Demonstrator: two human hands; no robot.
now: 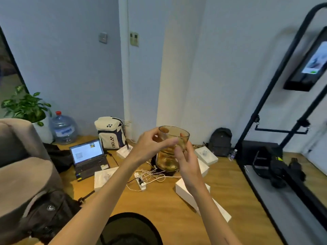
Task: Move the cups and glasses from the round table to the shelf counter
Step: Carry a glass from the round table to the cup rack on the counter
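We hold the amber glass (172,147) in mid-air, above the floor clutter. Left hand (152,147) fingers pinch its rim; right hand (185,160) fingers wrap its side. Risk: smooth wall, light pinch, so it could slip onto the power strip (140,182).

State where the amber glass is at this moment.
In the head view the amber glass is centre frame, held in the air between the left hand and right hand, above the white power strip and its cables on the wooden floor.

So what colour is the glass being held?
Amber-tinted clear glass, seen in the head view.
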